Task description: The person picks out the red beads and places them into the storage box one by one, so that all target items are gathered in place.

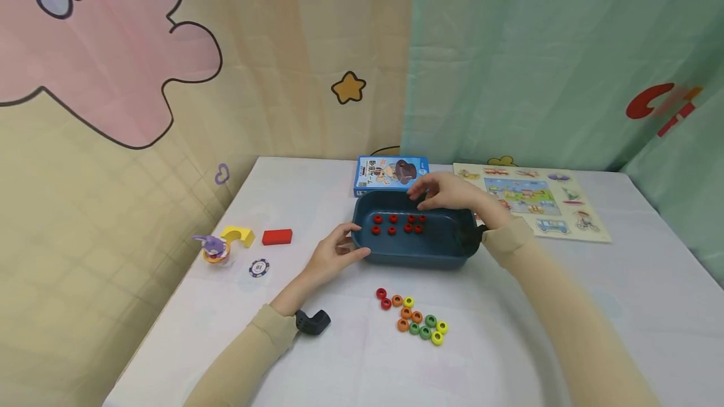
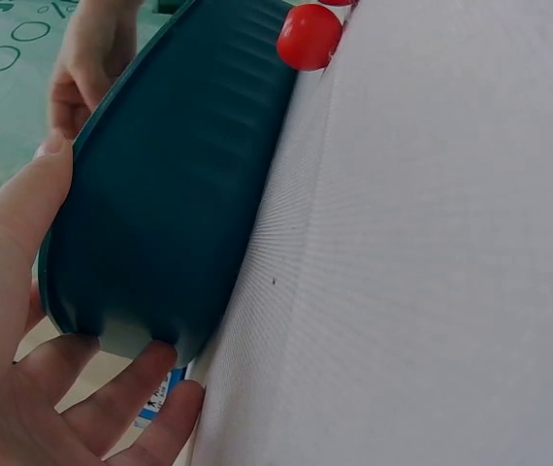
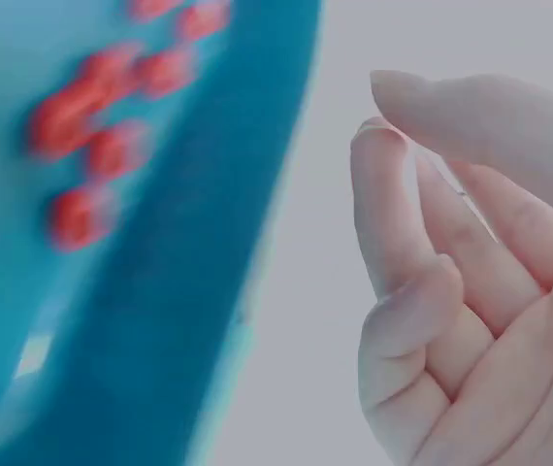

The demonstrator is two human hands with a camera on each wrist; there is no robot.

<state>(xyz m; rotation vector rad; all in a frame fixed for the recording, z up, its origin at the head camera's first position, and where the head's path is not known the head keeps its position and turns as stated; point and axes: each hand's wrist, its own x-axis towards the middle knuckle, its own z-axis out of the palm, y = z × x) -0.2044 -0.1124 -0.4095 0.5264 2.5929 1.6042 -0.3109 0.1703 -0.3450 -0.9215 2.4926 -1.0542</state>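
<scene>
A dark blue tray (image 1: 418,260) sits mid-table with several red beads (image 1: 393,219) on its floor in two loose rows. My left hand (image 1: 334,250) holds the tray's left end, the thumb at the front wall and the fingers round the end; the left wrist view shows these fingers (image 2: 121,388) against the outer wall. Above the far rim is my right hand (image 1: 449,192), loosely curled. In the right wrist view its thumb and index tips come close together, with nothing visible between them. Nearer me on the cloth lie several loose beads (image 1: 416,317), red, orange, green and yellow.
Behind the tray lies a blue game box (image 1: 390,171), with a picture board (image 1: 557,209) to its right. On the left are a red block (image 1: 277,237), a yellow arch block (image 1: 239,235), a purple toy figure (image 1: 213,245) and a poker chip (image 1: 259,267). Curtains hang behind the table.
</scene>
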